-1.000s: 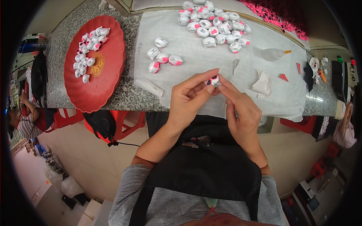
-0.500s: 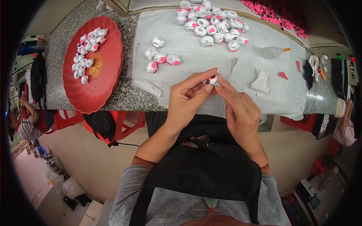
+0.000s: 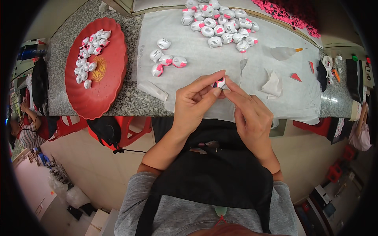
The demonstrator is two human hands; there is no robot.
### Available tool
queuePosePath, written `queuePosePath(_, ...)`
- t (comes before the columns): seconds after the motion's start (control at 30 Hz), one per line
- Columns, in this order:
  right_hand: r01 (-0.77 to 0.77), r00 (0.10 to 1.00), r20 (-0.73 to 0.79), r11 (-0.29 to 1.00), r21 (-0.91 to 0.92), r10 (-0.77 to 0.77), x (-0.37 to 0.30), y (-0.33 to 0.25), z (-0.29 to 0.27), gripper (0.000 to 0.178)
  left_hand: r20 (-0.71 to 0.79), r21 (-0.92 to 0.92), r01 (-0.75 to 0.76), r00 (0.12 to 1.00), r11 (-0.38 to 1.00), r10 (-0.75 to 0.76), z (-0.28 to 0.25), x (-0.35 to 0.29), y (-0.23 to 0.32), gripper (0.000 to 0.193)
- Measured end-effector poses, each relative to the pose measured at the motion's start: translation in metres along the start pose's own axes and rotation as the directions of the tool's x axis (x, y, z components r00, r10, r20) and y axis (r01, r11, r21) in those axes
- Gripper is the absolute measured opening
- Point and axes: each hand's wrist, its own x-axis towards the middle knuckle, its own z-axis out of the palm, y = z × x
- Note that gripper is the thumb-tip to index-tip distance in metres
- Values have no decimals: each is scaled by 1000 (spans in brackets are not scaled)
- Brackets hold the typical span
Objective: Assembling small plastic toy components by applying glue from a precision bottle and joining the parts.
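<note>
A small white doll-head-like piece [image 3: 219,83] with pink and black patches is held up over the near part of the white sheet. My left hand [image 3: 191,101] pinches it between thumb and fingers. From the other side, my right hand [image 3: 253,114] presses its fingertips against the piece's lower right, and they partly hide it. Left of my hands, several similar white and pink pieces [image 3: 166,59] lie in a small group. A bigger heap of them [image 3: 219,30] sits at the back of the sheet.
A red scalloped plate [image 3: 108,96] with more white pieces stands at the left. On the right are a clear needle-tip bottle [image 3: 282,52], a crumpled white paper [image 3: 271,84] and a pink triangular scrap [image 3: 295,77]. Pink and black pieces [image 3: 287,16] fill the far right.
The view has shifted very slightly. Both hands keep nearly the same pose around the piece, which is turned a little at most.
</note>
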Motion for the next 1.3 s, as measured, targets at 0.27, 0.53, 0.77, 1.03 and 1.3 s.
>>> queuePosePath(0.27,-9,1000,-23,1000,15,10,-1,-1,2,37,-21,-1,12,1000,1000,-12,2,-1,2,31)
queuePosePath(0.53,-12,999,-31,999,33,13,-2,1,2,37,-12,-14,14,1000,1000,-14,1,-1,1,31)
queuePosePath(0.77,-21,1000,-7,999,46,21,-1,1,-1,37,18,-10,4,1000,1000,-4,0,-1,0,32)
queuePosePath(1.03,4,999,-33,1000,19,-3,-1,0,1,35,17,-6,13,1000,1000,-13,-1,0,0,33)
queuePosePath(1.3,6,998,-59,999,40,-4,-2,2,4,36,21,-6,31,999,999,-31,-1,-1,1,32)
